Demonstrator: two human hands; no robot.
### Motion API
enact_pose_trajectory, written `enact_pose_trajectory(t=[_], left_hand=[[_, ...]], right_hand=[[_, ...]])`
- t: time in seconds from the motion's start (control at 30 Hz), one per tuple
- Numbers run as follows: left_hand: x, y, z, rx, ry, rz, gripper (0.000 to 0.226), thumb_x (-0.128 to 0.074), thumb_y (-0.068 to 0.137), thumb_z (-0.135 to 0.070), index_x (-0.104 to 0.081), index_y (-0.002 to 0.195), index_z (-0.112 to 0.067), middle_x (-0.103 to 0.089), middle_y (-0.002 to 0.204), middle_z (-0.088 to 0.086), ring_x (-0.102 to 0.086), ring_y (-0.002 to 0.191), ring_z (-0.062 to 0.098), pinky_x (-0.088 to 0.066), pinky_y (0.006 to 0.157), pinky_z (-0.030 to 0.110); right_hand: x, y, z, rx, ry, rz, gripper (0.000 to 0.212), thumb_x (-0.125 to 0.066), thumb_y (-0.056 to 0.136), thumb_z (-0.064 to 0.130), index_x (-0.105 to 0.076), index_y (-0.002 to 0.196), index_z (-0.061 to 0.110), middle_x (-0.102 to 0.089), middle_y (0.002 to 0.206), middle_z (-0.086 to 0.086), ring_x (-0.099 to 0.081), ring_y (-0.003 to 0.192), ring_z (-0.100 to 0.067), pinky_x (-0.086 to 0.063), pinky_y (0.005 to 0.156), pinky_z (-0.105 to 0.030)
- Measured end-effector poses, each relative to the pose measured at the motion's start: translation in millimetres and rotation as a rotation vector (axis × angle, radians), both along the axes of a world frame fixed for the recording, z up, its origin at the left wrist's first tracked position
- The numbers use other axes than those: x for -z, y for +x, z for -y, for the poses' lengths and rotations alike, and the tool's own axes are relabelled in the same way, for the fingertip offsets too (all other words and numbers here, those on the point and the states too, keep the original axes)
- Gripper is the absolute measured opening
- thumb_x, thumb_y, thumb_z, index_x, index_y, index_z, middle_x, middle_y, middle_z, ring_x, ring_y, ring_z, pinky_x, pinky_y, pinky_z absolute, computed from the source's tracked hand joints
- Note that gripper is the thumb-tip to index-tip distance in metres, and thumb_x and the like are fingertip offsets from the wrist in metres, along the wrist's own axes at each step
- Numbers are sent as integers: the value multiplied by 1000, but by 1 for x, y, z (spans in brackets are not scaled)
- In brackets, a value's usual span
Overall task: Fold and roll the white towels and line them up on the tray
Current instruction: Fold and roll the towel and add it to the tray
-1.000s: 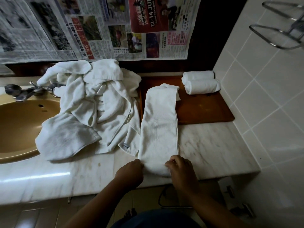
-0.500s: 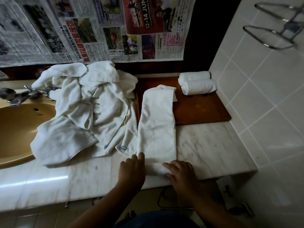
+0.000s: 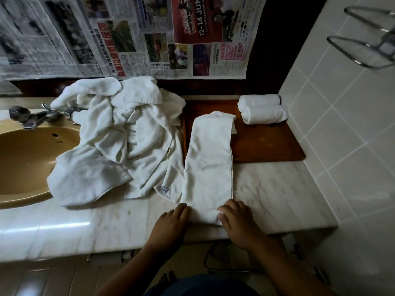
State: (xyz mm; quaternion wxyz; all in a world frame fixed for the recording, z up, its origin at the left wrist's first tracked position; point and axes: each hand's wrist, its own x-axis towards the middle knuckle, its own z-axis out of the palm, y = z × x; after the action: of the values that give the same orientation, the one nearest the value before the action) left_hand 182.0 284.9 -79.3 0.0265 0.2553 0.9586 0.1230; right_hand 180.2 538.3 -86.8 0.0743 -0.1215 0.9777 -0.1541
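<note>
Two hands at the near end of the folded towel [image 3: 208,167]. Left hand [image 3: 171,223] knuckles up, fingers curled onto the left edge of the towel's near end. Right hand [image 3: 237,223] also knuckles up, fingers bent over the right side of that end, thumb tucked against the cloth. Both grasp the towel and both forearms come in from the bottom of the frame.

The folded towel is a long narrow white terry strip lying flat. Its near end is bunched into a low roll under the hands on the surface [image 3: 277,195], and its far end lies over the front left part of the tray [image 3: 267,144]. The tray is dark brown wood, flat and rectangular. Two rolled towels [image 3: 261,107] lie side by side and touching at the tray's back right corner, short white cylinders.

Left of the strip is a loose pile of towels [image 3: 119,135], white and crumpled, spilling over the rim of the sink [image 3: 25,159] and partly covering the faucet [image 3: 32,116]. The sink is tan, glossy and oval. The surface is pale veined marble, shiny. Newspaper [image 3: 128,35] sheets hang on the back wall, and white square wall tiles [image 3: 352,146] are on the right.
</note>
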Motion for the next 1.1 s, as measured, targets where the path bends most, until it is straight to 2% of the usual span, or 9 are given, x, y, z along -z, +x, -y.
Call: enact_pose_trajectory(t=[0.1, 0.23, 0.37, 0.43, 0.5, 0.67, 0.83, 0.97, 1.1], left_hand=[[-5, 1, -1, 5, -51, -10, 67, -84, 61, -33, -59, 120, -15, -64, 114, 3, -59, 51, 14, -44, 45, 23], [-2, 5, 3, 0, -50, 48, 73, -79, 65, -37, -51, 129, -15, -63, 110, 2, -62, 59, 15, -48, 49, 24], [-8, 1, -4, -64, 20, 206, 58, -56, 90, -32, -37, 143, -17, -48, 130, 5, -62, 93, 29, -51, 74, 37], [-10, -7, -6, -96, 36, 254, 50, -54, 91, -32, -38, 138, -21, -46, 129, 2, -61, 96, 28, -51, 76, 40], [-9, -13, -8, -116, 56, 280, 35, -50, 94, -34, -41, 127, -24, -49, 122, 0, -61, 94, 26, -52, 76, 42], [-7, -14, -15, -154, 36, 247, 23, -39, 100, -44, -46, 109, -24, -55, 106, -1, -61, 85, 25, -50, 71, 40], [-3, -12, -26, -273, 45, 240, 35, -28, 103, -50, -54, 103, -28, -63, 98, -4, -64, 86, 18, -53, 79, 38], [-6, -17, -34, -310, -1, 250, 41, -25, 105, -48, -59, 101, -25, -68, 98, 0, -66, 89, 20, -52, 77, 33], [-8, -22, -36, -338, 7, 271, 42, -26, 105, -48, -61, 104, -24, -69, 101, 3, -67, 90, 21, -51, 76, 32]], right_hand=[[5, 1, 2, 12, 25, -137, 36, -32, 98, 47, -64, 97, 30, -60, 96, 6, -57, 86, -22, -45, 72, -38], [4, -2, 8, 64, 75, -253, 31, -37, 96, 43, -58, 77, 30, -60, 75, 10, -59, 69, -19, -42, 61, -34], [5, 1, 16, 44, 89, -314, 23, -39, 96, 42, -57, 95, 27, -60, 87, 7, -59, 77, -20, -41, 73, -38], [10, 8, 18, -71, 60, -317, 32, -46, 96, 48, -60, 113, 24, -61, 102, 3, -58, 87, -20, -45, 81, -39], [14, 13, 17, -108, 74, -326, 43, -46, 96, 57, -60, 119, 23, -62, 105, 3, -59, 89, -20, -50, 78, -38], [18, 7, 17, -51, 94, -374, 44, -34, 102, 55, -66, 103, 25, -64, 90, 4, -60, 75, -21, -48, 59, -36], [4, 4, 27, 72, 102, -357, 40, -37, 101, 44, -60, 76, 24, -59, 66, 5, -56, 58, -19, -36, 57, -31], [2, 4, 31, 155, 110, -251, 48, -29, 102, 49, -59, 75, 25, -58, 61, 3, -54, 52, -16, -41, 61, -33], [3, 6, 30, 150, 69, -281, 46, -33, 102, 48, -55, 70, 23, -53, 57, 5, -46, 47, -13, -34, 56, -29]])
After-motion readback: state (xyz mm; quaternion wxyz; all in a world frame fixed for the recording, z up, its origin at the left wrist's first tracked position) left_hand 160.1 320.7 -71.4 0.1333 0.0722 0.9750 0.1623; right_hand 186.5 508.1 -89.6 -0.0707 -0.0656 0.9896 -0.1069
